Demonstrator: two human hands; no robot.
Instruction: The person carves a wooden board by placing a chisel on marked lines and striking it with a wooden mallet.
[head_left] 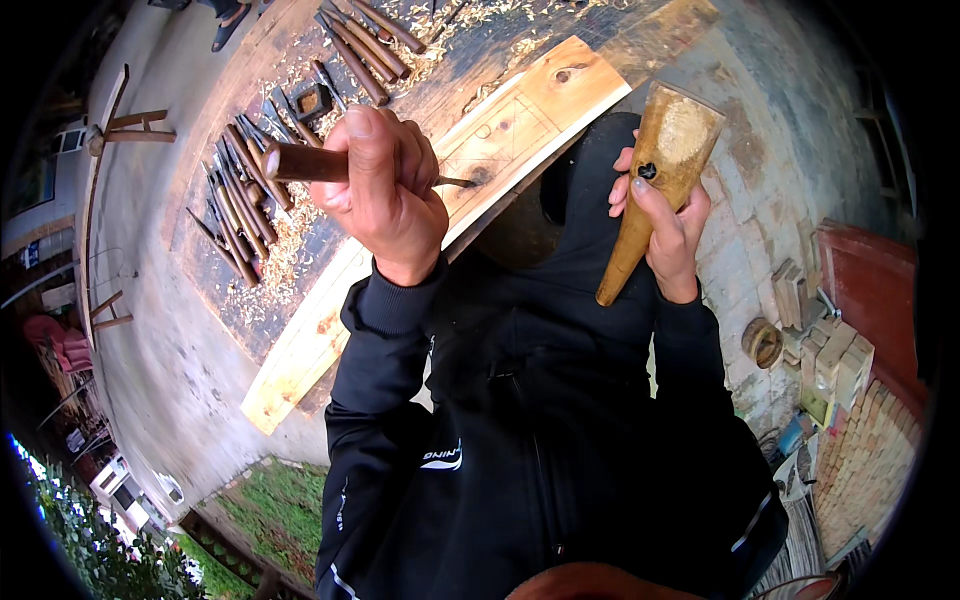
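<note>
Currently, our left hand (393,190) clenches a brown wooden-handled carving tool (308,164); our right hand (672,232), half-curled, holds a tapered tan wooden mallet (676,140).

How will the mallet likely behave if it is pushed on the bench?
Likely stiff: the mallet looks like solid wood. Probably top-heavy, as its head is broader than its tapering handle. It may resist rolling, since the head looks blocky.

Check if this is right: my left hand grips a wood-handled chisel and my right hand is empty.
Your right hand isn't empty: the head view shows it holding a wooden mallet. Your left hand does grip a wood-handled chisel.
</note>
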